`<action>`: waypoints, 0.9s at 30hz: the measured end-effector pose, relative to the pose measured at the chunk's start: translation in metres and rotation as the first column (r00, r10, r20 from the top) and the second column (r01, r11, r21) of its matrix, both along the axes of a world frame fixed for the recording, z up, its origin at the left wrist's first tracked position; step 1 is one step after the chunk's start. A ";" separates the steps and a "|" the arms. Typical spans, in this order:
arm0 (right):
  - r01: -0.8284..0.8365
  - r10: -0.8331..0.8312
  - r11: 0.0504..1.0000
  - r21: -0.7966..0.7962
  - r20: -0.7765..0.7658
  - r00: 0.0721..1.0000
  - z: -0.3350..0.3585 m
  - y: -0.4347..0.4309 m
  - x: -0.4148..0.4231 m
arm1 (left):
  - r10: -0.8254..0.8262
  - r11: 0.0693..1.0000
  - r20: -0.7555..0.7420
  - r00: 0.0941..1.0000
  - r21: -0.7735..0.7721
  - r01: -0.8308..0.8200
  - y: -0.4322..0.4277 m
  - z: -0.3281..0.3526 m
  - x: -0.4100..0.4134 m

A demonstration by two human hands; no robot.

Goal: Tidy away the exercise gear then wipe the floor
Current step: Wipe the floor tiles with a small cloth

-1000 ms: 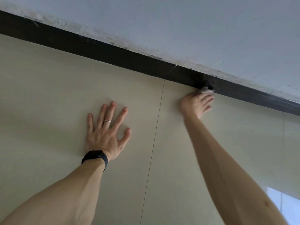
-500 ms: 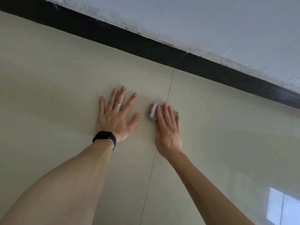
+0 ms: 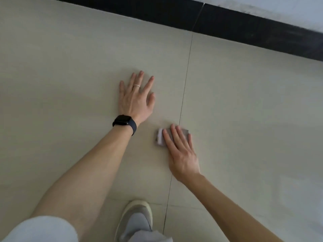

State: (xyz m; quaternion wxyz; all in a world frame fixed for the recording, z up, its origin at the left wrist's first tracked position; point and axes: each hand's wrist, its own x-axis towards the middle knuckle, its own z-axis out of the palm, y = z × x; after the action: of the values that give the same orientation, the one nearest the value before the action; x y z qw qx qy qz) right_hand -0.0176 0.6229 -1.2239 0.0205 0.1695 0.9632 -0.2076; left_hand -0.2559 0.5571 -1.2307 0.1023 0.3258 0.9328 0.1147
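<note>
Beige floor tiles (image 3: 70,67) are bordered by black skirting (image 3: 244,30). A small grey cloth (image 3: 160,137), half hidden, is pressed onto the grout line (image 3: 185,84) by the straight, closed fingers of the right hand (image 3: 181,154). The left hand (image 3: 136,100) is laid spread beside it, a shoe (image 3: 138,219) nearer.

The floor (image 3: 70,67) is plain pale beige tile with thin dark grout lines (image 3: 185,81), one passing beside the left hand (image 3: 136,100) fingers (image 3: 139,78). Beyond those fingertips a black skirting band (image 3: 244,28) runs under a grey-white wall (image 3: 279,9). A silver ring (image 3: 136,86) circles one finger, and behind them is a black watch (image 3: 124,122). Under the right hand (image 3: 181,152) fingers (image 3: 176,135) the cloth (image 3: 160,137) shows pale lilac-grey.
</note>
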 end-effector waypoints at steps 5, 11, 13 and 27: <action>-0.562 0.562 0.827 -0.005 0.038 0.826 0.004 -0.045 0.099 | 0.079 0.994 0.039 0.996 -0.082 -0.076 -0.100 0.001 0.134; 0.025 -0.027 1.000 0.017 0.113 0.993 0.007 0.023 0.028 | 0.108 0.973 0.117 0.987 -0.218 -0.080 -0.116 -0.002 0.153; 0.157 -0.157 0.988 0.012 0.122 0.980 0.011 0.002 0.031 | 0.091 0.981 0.124 0.988 -0.185 -0.067 -0.117 0.000 0.153; 0.228 -0.225 0.974 0.002 0.157 0.962 0.014 0.017 -0.081 | 0.245 0.941 0.111 0.963 -0.268 -0.209 -0.160 0.007 0.063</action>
State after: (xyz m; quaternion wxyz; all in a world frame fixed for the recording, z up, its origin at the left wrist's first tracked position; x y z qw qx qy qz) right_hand -0.0982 0.6399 -1.2098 0.0735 0.2941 0.9311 -0.2026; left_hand -0.1926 0.3975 -1.2241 0.1954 0.1910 0.9615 0.0284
